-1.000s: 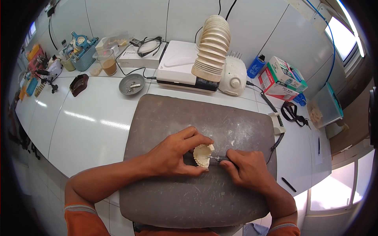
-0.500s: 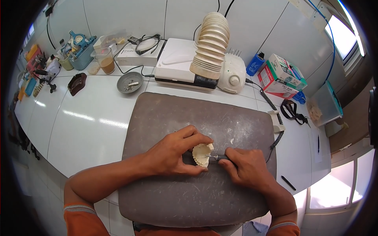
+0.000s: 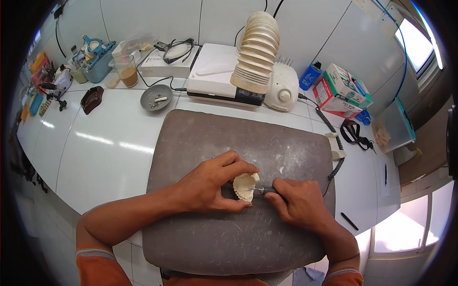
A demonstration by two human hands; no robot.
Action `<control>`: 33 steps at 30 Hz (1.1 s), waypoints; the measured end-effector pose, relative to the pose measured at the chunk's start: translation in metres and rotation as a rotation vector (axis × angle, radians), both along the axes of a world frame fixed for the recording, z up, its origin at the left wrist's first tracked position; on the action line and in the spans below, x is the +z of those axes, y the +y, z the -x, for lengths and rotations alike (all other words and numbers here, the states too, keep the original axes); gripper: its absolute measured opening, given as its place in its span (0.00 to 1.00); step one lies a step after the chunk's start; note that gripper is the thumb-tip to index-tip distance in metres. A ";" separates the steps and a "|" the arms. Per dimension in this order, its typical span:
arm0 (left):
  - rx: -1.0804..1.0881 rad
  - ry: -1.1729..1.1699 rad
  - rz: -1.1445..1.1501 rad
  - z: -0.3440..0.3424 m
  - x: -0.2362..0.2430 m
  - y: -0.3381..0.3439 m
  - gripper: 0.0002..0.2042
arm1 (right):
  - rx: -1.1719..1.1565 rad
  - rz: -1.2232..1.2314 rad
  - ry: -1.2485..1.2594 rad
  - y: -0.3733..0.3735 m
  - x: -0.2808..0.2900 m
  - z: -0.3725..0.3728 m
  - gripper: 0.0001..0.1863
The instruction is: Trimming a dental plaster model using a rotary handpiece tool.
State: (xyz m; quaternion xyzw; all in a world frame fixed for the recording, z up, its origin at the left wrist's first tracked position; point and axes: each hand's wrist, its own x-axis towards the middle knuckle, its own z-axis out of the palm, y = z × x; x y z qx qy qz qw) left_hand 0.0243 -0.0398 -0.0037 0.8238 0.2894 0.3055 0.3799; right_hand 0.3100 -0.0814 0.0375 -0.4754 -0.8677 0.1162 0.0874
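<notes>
Between the thumb and fingers of my left hand (image 3: 215,183) is a cream plaster dental model (image 3: 244,187) with a curved row of teeth along its left side. My right hand (image 3: 300,202) is wrapped round a dark rotary handpiece (image 3: 270,190). The handpiece's thin metal tip points left and meets the inner part of the model; whether it touches the surface is too small to tell. Both hands are over a brown padded mat (image 3: 229,243).
Behind the mat stand a grey ashtray (image 3: 148,103), a white machine (image 3: 214,71) with a ribbed hose (image 3: 257,52), and a control box (image 3: 282,90). A coiled cord (image 3: 327,125) runs down the right side. A cup of brown drink (image 3: 128,76) stands back left; a black pen (image 3: 349,221) lies right.
The view has shifted very slightly. Both hands, the dental model and the handpiece keep nearly the same places.
</notes>
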 end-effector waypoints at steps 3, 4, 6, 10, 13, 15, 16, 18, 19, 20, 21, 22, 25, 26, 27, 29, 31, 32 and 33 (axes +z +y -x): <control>0.000 0.001 0.005 0.000 0.000 0.000 0.34 | 0.002 -0.002 -0.003 0.000 -0.001 0.000 0.21; 0.000 0.001 0.003 0.000 0.000 -0.001 0.34 | 0.005 -0.003 -0.003 0.000 -0.001 0.000 0.21; 0.001 0.006 -0.008 0.000 0.000 -0.001 0.34 | 0.006 -0.006 0.000 -0.001 -0.001 0.000 0.21; 0.002 0.007 -0.005 0.000 -0.001 0.000 0.34 | 0.002 -0.018 -0.001 -0.001 -0.002 0.001 0.21; -0.006 0.013 0.004 0.000 0.001 0.000 0.34 | 0.010 -0.016 -0.008 0.000 0.000 0.001 0.21; -0.005 0.005 0.009 0.000 0.001 0.000 0.34 | 0.009 -0.017 -0.011 -0.001 0.000 0.001 0.21; -0.004 -0.002 0.015 0.000 0.001 -0.001 0.34 | 0.007 -0.016 -0.013 -0.001 0.000 0.001 0.21; -0.005 -0.002 0.015 0.000 0.001 -0.001 0.34 | 0.008 -0.017 -0.011 0.000 0.000 0.001 0.21; -0.007 -0.001 0.014 0.000 0.001 -0.001 0.34 | 0.007 -0.019 -0.008 -0.001 0.000 0.001 0.21; -0.008 -0.002 0.014 0.000 0.000 0.000 0.34 | 0.006 -0.019 -0.009 -0.001 0.000 0.001 0.21; -0.012 -0.006 -0.001 0.000 -0.002 0.000 0.34 | 0.011 -0.018 -0.014 -0.001 0.000 0.000 0.21; -0.013 -0.009 -0.015 0.000 -0.002 0.000 0.35 | 0.019 -0.017 -0.016 -0.001 -0.001 0.000 0.21; -0.006 -0.003 0.022 0.001 -0.001 -0.001 0.35 | 0.009 -0.014 -0.013 0.000 0.000 0.002 0.22; -0.008 -0.005 0.022 0.000 -0.001 0.000 0.35 | 0.007 -0.015 -0.014 0.000 0.000 0.002 0.22; -0.010 -0.008 0.011 0.000 -0.001 0.000 0.36 | 0.000 -0.013 -0.015 -0.001 0.001 0.002 0.22; -0.012 -0.009 0.001 0.000 -0.001 0.000 0.36 | -0.006 -0.011 -0.014 -0.001 0.000 0.002 0.22; -0.019 -0.020 -0.014 0.000 -0.002 0.001 0.36 | -0.005 -0.021 -0.025 -0.001 -0.002 0.001 0.22; -0.019 -0.021 -0.014 0.000 -0.002 0.000 0.36 | -0.005 -0.021 -0.026 -0.002 -0.001 0.001 0.22; -0.020 -0.021 -0.018 0.000 -0.002 0.000 0.35 | -0.002 -0.015 -0.029 -0.002 0.000 0.001 0.22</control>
